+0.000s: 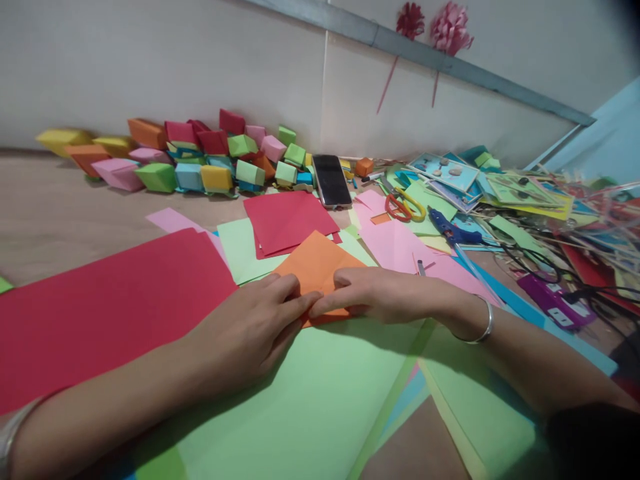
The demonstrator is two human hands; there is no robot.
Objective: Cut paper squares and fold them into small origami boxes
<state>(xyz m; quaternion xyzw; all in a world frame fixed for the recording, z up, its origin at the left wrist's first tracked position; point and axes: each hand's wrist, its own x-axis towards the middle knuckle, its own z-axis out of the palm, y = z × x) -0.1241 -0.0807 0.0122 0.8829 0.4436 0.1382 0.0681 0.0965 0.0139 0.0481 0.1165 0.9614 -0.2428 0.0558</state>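
A square of orange paper (316,263) lies with one corner pointing away from me, and its near edge looks folded. My left hand (265,313) rests at its left side, fingers drawn together and pressing on that edge. From the right, my right hand (373,292) presses the same edge with the index finger stretched out and the others curled in. The fingertips of both hands nearly meet in the middle. Underneath is a large light green sheet (300,400). Parts of the orange paper are hidden under my fingers.
Red sheets (115,300) lie left, more red paper (295,220) beyond. Folded paper blocks (215,177) line the wall beside a phone (331,180). To the right are scissors (405,205), a blue glue gun (453,230), a purple power strip (555,300) and cables.
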